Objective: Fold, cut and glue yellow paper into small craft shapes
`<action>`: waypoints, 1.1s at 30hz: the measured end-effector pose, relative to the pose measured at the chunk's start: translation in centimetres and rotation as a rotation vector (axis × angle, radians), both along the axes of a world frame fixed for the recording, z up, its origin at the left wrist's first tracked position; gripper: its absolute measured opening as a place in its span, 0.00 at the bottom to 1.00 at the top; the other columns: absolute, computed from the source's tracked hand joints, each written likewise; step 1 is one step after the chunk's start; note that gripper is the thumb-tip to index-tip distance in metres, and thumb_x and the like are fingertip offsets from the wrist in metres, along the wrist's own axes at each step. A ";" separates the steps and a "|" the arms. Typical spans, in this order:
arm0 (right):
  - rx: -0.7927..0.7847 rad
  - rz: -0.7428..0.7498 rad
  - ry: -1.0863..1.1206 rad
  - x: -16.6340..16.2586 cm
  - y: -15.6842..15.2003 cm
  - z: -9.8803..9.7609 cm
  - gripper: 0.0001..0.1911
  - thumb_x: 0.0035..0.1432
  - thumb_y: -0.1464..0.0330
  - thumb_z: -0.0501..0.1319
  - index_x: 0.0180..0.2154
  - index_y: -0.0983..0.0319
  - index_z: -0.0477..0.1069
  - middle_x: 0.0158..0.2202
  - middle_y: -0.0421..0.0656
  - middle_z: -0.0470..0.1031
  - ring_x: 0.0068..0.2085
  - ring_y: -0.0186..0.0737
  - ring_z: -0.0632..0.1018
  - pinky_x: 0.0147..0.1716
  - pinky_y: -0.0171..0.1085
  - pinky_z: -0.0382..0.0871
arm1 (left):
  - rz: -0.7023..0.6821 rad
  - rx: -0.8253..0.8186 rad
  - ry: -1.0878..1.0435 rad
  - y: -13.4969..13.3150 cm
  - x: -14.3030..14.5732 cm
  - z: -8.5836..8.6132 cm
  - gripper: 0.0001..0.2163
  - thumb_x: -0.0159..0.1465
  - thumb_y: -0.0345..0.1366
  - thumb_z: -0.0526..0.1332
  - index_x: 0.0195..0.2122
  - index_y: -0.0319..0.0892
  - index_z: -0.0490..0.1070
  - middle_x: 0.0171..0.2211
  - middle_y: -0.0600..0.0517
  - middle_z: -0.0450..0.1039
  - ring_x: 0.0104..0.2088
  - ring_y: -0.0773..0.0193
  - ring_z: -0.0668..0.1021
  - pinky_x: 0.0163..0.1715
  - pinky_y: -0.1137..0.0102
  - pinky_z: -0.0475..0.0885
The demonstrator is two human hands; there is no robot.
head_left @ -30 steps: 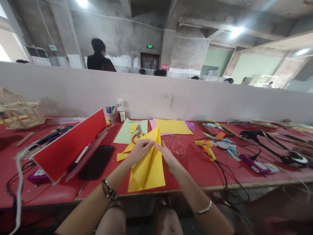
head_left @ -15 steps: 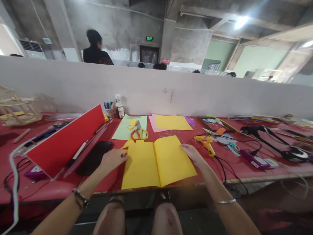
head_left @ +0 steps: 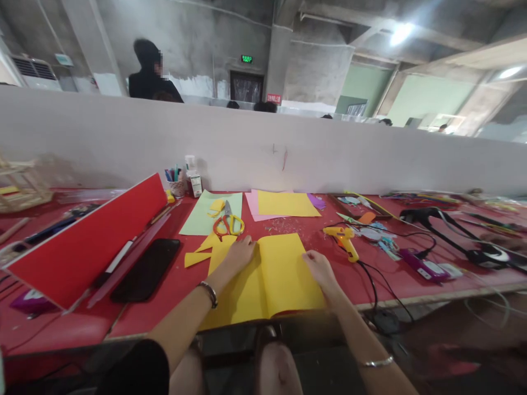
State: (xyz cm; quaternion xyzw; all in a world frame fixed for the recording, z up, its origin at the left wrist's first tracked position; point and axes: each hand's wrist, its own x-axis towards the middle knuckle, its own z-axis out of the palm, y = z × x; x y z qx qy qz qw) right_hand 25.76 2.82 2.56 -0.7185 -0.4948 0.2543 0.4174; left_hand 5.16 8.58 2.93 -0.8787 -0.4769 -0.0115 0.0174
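A yellow sheet of paper (head_left: 280, 274) with a crease down its middle lies unfolded on the red table (head_left: 173, 291) in front of me. My left hand (head_left: 239, 253) rests flat on the sheet's upper left part, beside the crease, fingers stretched out. My right hand (head_left: 319, 267) lies flat on the sheet's right edge, fingers extended. Neither hand holds anything. Yellow paper scraps (head_left: 197, 253) lie just left of the sheet.
Scissors (head_left: 226, 222) with orange-yellow handles lie on a green sheet (head_left: 201, 219) behind. A yellow glue gun (head_left: 343, 241) with a cord sits to the right. A red board (head_left: 86, 241) and black phone (head_left: 146, 270) are left. A grey partition (head_left: 288, 159) stands behind.
The folded yellow sheet was opened out and laid flat. My left hand then moved from its left edge to near the crease; my right hand stayed at the right edge.
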 end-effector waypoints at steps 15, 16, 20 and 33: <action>0.088 -0.120 -0.456 -1.4 -2.3 -2.3 0.08 0.43 0.63 0.47 0.26 0.59 0.58 0.16 0.39 0.69 0.24 0.41 0.73 0.28 0.35 0.58 | 0.067 -0.025 0.072 0.0 0.8 -0.6 0.18 0.61 0.27 0.43 0.53 0.38 0.54 0.43 0.43 0.64 0.33 0.59 0.74 0.27 0.67 0.66; 0.091 -0.123 -0.462 -1.4 -2.4 -2.4 0.08 0.44 0.63 0.47 0.27 0.59 0.58 0.15 0.38 0.69 0.24 0.41 0.73 0.28 0.36 0.58 | 0.066 -0.026 0.080 0.0 0.9 -0.5 0.19 0.60 0.25 0.43 0.53 0.37 0.54 0.43 0.43 0.64 0.33 0.59 0.74 0.26 0.67 0.66; 0.108 -0.123 -0.513 -1.4 -2.6 -2.5 0.09 0.45 0.63 0.47 0.27 0.59 0.59 0.15 0.39 0.69 0.24 0.42 0.73 0.29 0.37 0.58 | 0.075 -0.032 0.102 0.0 1.3 -0.3 0.20 0.58 0.21 0.44 0.51 0.36 0.57 0.44 0.41 0.64 0.33 0.60 0.74 0.26 0.68 0.65; 0.058 -0.157 -0.570 -1.6 -3.6 -2.7 0.08 0.47 0.66 0.46 0.30 0.60 0.59 0.21 0.42 0.73 0.29 0.42 0.74 0.35 0.38 0.58 | 0.144 -0.053 0.035 -1.1 2.2 0.7 0.18 0.58 0.21 0.43 0.48 0.36 0.61 0.46 0.42 0.63 0.44 0.57 0.68 0.38 0.64 0.64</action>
